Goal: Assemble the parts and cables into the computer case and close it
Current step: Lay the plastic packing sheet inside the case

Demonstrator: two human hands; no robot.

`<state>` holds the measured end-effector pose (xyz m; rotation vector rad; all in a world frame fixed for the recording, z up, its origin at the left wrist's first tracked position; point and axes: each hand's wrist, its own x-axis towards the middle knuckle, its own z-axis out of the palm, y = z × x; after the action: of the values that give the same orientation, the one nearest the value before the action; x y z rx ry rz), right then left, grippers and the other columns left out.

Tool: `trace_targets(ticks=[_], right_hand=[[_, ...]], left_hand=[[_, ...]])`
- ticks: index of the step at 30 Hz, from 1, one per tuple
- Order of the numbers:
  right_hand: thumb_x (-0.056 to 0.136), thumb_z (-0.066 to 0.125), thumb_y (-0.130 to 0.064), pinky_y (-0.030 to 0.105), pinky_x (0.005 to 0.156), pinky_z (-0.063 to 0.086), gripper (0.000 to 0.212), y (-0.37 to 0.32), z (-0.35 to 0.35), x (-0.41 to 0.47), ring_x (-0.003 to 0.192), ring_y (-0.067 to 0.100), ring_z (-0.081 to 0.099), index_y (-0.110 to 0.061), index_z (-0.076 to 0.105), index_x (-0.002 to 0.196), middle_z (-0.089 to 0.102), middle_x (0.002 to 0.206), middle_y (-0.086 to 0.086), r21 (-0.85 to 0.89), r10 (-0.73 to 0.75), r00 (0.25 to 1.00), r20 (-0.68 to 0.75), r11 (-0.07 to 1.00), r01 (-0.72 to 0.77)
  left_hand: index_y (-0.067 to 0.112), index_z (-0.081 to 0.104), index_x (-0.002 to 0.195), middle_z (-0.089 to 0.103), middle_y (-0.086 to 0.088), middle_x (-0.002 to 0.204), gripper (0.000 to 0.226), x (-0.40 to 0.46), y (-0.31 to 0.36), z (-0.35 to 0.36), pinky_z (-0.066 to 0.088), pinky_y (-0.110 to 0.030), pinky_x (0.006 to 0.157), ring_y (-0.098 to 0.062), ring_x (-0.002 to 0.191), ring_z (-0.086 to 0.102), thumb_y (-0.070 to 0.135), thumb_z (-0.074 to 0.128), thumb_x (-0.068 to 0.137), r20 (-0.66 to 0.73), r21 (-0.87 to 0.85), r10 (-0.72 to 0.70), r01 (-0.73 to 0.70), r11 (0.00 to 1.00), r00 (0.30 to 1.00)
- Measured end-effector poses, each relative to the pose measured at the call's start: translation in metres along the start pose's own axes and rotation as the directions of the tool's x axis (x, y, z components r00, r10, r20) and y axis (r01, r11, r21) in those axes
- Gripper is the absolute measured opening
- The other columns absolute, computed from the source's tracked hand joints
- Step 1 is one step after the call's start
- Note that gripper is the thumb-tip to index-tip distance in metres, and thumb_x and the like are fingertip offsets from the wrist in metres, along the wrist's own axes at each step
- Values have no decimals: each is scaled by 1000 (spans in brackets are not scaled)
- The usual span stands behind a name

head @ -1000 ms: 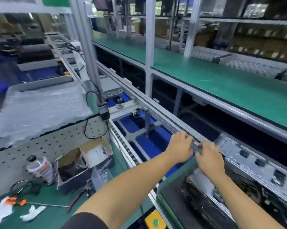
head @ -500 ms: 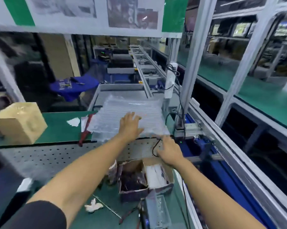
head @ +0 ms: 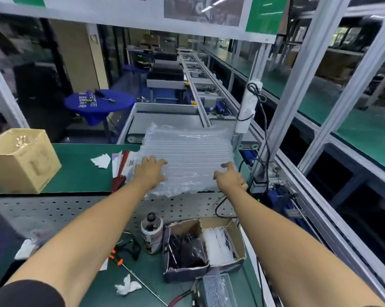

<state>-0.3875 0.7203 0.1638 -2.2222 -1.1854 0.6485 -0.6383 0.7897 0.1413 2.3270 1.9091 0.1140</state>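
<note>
**Taking up the air-cushion pack from the raised shelf**

Left hand laid flat, fingers straight, on the near left of the air-cushion pack; right hand at its near right corner, fingers curled as if gripping the edge, hold not certain. Best lifted level, both sides together, clear of the cable just right of the pack. Left of the pack, a cardboard box on green matting. Below the pack, a perforated panel, bottle and parts box. Computer case not in view
</note>
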Motion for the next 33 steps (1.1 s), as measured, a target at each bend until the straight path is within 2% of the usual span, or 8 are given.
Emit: trace_targets(ticks=[4, 6, 11, 15, 21, 25, 28, 33], right_hand=[[90, 67, -24, 34, 80, 47, 9, -15, 2, 13, 94, 30, 60, -15, 64, 91, 62, 104, 9, 260, -56, 979, -194, 960, 107], [86, 70, -10, 27, 57, 43, 19, -26, 2, 11, 76, 25, 58, -13, 55, 75, 62, 82, 5, 403, -120, 956, -266, 887, 224], [81, 66, 13, 34, 79, 55, 38, -56, -7, -6, 82, 37, 58, -15, 45, 66, 47, 82, 2, 459, -383, 833, -399, 703, 543], [80, 66, 16, 37, 80, 61, 35, -75, -28, -25, 79, 25, 60, -13, 48, 73, 50, 82, 6, 556, -456, 781, -427, 549, 624], [78, 67, 16, 22, 70, 51, 41, -72, -90, -69, 70, 8, 46, -19, 46, 79, 46, 79, 1, 549, -513, 700, -497, 439, 711], [84, 48, 12, 52, 83, 60, 43, -39, -132, -115, 71, 19, 62, -26, 42, 103, 54, 92, 11, 690, -476, 703, -528, 241, 682], [88, 43, 0, 45, 67, 60, 47, -1, -168, -150, 68, 33, 64, -29, 40, 124, 58, 91, 28, 813, -376, 778, -502, 102, 574], [77, 46, -33, 30, 69, 52, 41, 88, -226, -199, 96, 28, 61, -25, 55, 117, 62, 115, 13, 870, -140, 915, -378, 283, 403]], left_hand=[[37, 36, 152, 46, -11, 141, 63, 2, -9, 2, 43, -46, 103, -34, 132, 37, 45, 64, 96, 2, -29, 11, -11, 1000, 1000], [37, 32, 153, 46, -12, 139, 67, 2, -10, 4, 43, -46, 102, -33, 129, 39, 46, 64, 95, -24, -21, 18, -18, 1000, 1000], [28, 21, 158, 28, -13, 142, 88, 3, -15, -1, 37, -46, 110, -34, 132, 29, 52, 68, 87, -153, -80, 69, -82, 993, 986], [33, -13, 159, -14, -1, 161, 129, -6, 1, -15, 1, -50, 124, -27, 152, -12, 82, 68, 71, -265, -212, 134, -193, 958, 955], [22, 49, 145, 57, -6, 127, 69, -41, 44, -47, 47, -43, 95, -31, 112, 55, 5, 74, 83, -678, -210, 107, -332, 920, 727], [17, 61, 130, 62, -6, 112, 52, -90, 89, -56, 47, -41, 76, -29, 96, 57, 0, 64, 81, -795, -219, 17, -312, 924, 606], [15, 64, 122, 60, -8, 107, 39, -137, 127, -45, 43, -41, 74, -30, 92, 53, 7, 62, 84, -815, -229, -42, -255, 940, 578], [14, 69, 114, 62, -13, 102, 40, -229, 215, 6, 41, -44, 73, -36, 88, 57, -4, 65, 78, -805, -207, -2, -279, 938, 593]])
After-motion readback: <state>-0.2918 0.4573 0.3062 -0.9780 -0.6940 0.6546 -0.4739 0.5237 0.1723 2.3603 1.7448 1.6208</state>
